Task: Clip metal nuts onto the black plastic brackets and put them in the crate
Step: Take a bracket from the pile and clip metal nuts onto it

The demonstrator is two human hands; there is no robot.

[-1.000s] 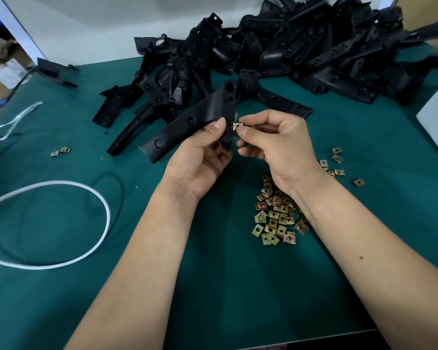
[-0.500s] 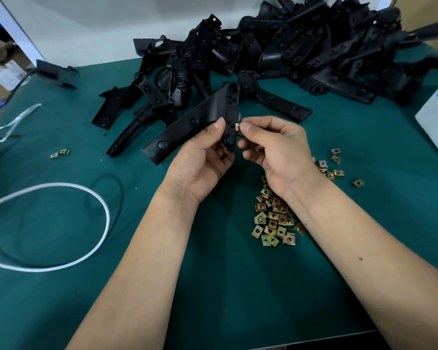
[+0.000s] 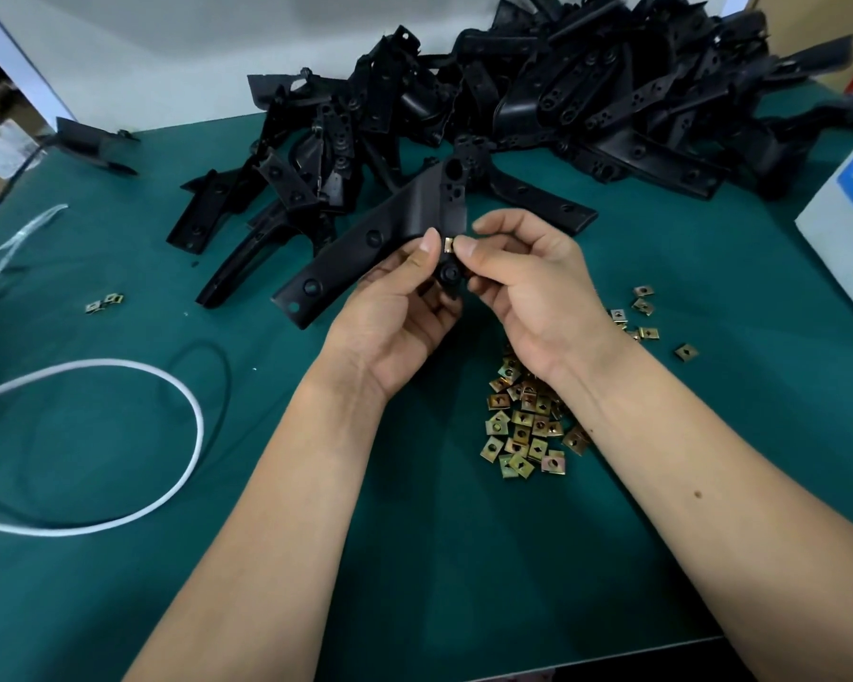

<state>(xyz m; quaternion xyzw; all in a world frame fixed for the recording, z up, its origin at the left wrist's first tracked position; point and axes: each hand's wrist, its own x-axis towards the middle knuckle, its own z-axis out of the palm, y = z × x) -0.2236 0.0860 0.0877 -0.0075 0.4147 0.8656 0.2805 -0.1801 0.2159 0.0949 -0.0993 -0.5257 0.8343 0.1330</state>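
My left hand grips a long black plastic bracket above the green table, its thumb on the bracket's near edge. Pinched between the thumb and fingers of my right hand is a small brass-coloured metal nut, which sits against the bracket's edge right beside my left thumb. A heap of loose metal nuts lies on the table under my right wrist. No crate is in view.
A big pile of black brackets fills the back of the green table. Stray nuts lie at the right and at the left. A white cord loop lies left; a white box stands at the right edge.
My right hand has brought the nut closer in against the bracket's edge, next to my left thumb. The bracket has shifted only slightly in my left hand.
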